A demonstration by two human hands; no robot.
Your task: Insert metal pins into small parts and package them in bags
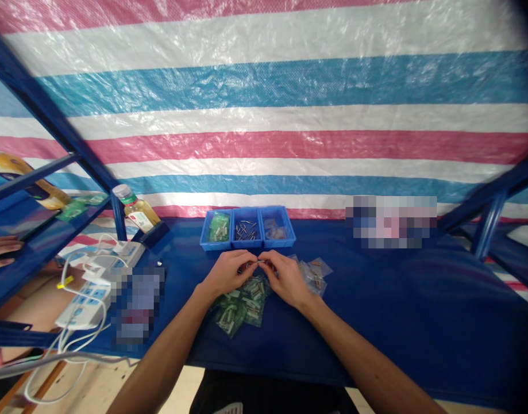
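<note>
My left hand (232, 272) and my right hand (286, 277) meet fingertip to fingertip over the blue table, just in front of a row of small blue bins. Both are closed in a pinch, with a small thin metal piece (260, 262) between them; its exact kind is too small to make out. Beneath and before the hands lies a pile of green plastic bags (235, 310) with small metal parts inside. Several clear bags (316, 270) with small parts lie beside my right hand, partly hidden by it.
The left bin (207, 246) holds a green bag, the middle bin (246, 244) loose metal pins or screws, the right bin (285, 241) clear bags. At left are a power strip (80, 305) with white cables, a bottle (137, 210) and another person's hand (3, 250).
</note>
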